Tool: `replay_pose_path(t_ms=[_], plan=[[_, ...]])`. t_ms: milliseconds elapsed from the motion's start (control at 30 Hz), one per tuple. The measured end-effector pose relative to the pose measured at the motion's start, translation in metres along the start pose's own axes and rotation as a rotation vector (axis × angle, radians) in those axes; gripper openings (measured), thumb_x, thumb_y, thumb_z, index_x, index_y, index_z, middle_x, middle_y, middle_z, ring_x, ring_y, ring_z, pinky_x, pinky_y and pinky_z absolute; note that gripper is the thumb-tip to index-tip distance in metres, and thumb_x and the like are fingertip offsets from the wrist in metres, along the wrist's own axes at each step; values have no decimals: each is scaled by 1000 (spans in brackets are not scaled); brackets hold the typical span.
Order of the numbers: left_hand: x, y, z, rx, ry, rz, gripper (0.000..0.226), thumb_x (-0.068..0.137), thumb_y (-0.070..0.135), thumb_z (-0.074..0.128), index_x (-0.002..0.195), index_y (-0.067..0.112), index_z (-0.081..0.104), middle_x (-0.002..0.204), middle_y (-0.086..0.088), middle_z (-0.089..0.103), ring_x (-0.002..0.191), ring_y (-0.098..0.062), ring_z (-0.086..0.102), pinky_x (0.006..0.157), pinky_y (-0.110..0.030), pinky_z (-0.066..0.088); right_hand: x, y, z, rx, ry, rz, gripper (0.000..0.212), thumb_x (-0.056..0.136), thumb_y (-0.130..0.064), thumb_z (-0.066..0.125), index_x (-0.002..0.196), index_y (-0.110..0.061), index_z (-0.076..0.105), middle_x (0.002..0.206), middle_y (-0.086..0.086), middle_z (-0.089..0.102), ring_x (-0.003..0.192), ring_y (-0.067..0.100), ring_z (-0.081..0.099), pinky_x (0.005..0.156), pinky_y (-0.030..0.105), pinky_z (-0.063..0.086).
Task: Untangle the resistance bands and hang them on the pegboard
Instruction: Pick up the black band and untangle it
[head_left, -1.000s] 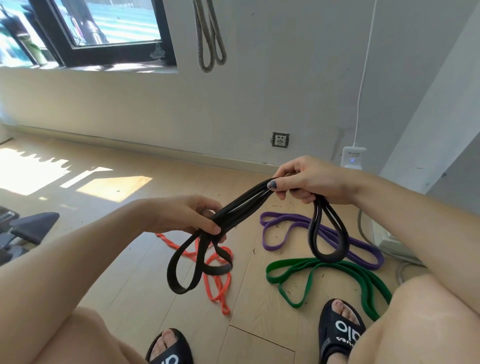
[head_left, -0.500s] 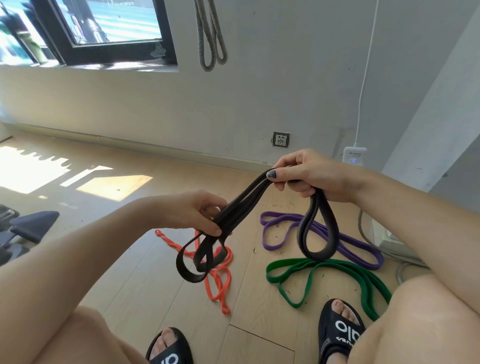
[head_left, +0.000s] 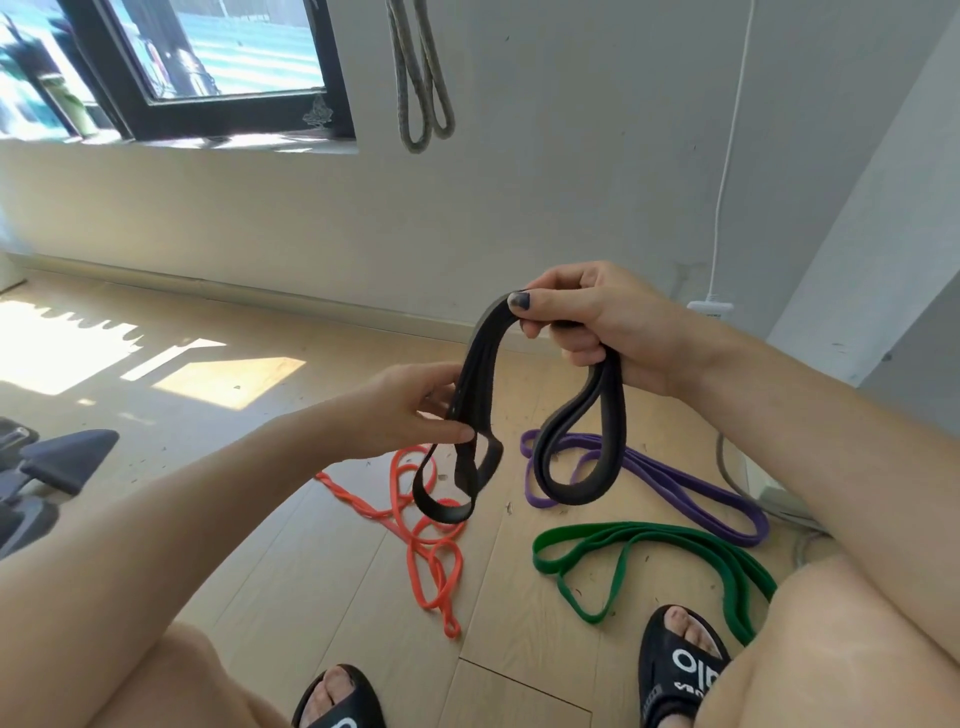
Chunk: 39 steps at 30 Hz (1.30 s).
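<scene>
— Black band (head_left: 480, 364): where is it?

— Off the floor, gathered in several strands between both hands. I note the right hand (head_left: 597, 327) pinching its upper bend, thumb on top, one loop hanging beneath. The left hand (head_left: 410, 410) grips the lower strands, fingers curled round them.

— Risks?

— Pulling the hands apart could cinch the folds tighter. A hanging loop might also snag the orange band (head_left: 421, 535) or purple band (head_left: 670, 483) on the near floor.
</scene>
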<state>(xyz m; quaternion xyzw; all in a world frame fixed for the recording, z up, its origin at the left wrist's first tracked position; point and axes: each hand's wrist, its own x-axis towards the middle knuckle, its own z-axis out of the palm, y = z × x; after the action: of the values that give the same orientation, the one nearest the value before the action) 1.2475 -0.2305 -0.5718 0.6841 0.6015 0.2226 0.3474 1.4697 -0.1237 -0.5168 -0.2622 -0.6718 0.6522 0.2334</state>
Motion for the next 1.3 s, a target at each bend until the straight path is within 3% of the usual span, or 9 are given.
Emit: replay_pose_path(t_ms=[167, 267, 333, 533, 733, 867, 1000, 1133, 1300], plan=[[4, 0, 0, 34, 54, 11, 30, 94, 12, 70, 107, 36, 60, 110, 9, 73, 107, -9, 69, 98, -32, 57, -1, -5, 5, 39, 19, -27, 12, 94, -18, 71, 97, -7, 67, 78, 2, 64, 50, 6, 34, 42, 16, 28], [5, 3, -1, 180, 88, 17, 30, 95, 18, 70, 113, 37, 55, 105, 19, 66, 96, -1, 66, 79, -6, 53, -1, -5, 7, 49, 48, -29, 13, 93, -17, 71, 98, -6, 66, 78, 3, 65, 51, 7, 33, 42, 16, 28], [5, 3, -4, 246, 115, 23, 29, 96, 19, 69, 115, 36, 53, 103, 19, 65, 90, 3, 64, 71, -1, 48, -1, -4, 8, 51, 69, -30, 14, 93, -17, 71, 99, -5, 66, 77, 3, 66, 51, 8, 33, 43, 16, 28], [7, -5, -9, 255, 166, 61, 17, 96, 10, 64, 108, 22, 61, 103, 11, 70, 100, -3, 67, 84, -14, 53, -1, -3, 6, 54, 108, -47, 10, 94, -17, 71, 98, -8, 69, 78, 3, 68, 50, 6, 38, 43, 15, 34], [10, -1, -6, 311, 151, 91, 24, 92, 26, 73, 94, 35, 51, 84, 12, 61, 74, -2, 60, 68, -12, 48, 0, -2, 6, 83, 138, -39, 15, 94, -19, 72, 101, -6, 69, 78, 3, 69, 50, 6, 37, 43, 15, 33], [12, -1, -2, 215, 114, 66, 27, 89, 37, 75, 103, 36, 52, 83, 11, 59, 72, -8, 58, 75, -23, 55, 2, -3, 8, 128, 135, -40, 13, 94, -17, 71, 100, -6, 67, 78, 3, 68, 49, 5, 36, 42, 15, 31], [18, -6, 6, 168, 110, 57, 38, 88, 44, 73, 118, 33, 54, 88, 10, 63, 78, -8, 63, 79, -23, 55, 3, -3, 9, 149, 135, -38, 16, 94, -17, 71, 103, -4, 67, 78, 4, 69, 48, 5, 36, 42, 15, 32], [23, -10, 18, 102, 175, 10, 25, 86, 49, 75, 99, 45, 53, 91, 14, 65, 84, -8, 65, 80, -27, 54, 4, -1, 12, 160, 143, -35, 15, 95, -15, 70, 103, -3, 67, 79, 5, 69, 47, 4, 38, 42, 14, 32], [26, -4, 29, 15, 198, -10, 17, 88, 37, 76, 97, 33, 61, 87, 15, 65, 77, 0, 62, 73, -22, 52, 4, -3, 14, 185, 172, -22, 19, 94, -15, 71, 105, 0, 65, 77, 4, 69, 48, 5, 37, 43, 15, 31]])
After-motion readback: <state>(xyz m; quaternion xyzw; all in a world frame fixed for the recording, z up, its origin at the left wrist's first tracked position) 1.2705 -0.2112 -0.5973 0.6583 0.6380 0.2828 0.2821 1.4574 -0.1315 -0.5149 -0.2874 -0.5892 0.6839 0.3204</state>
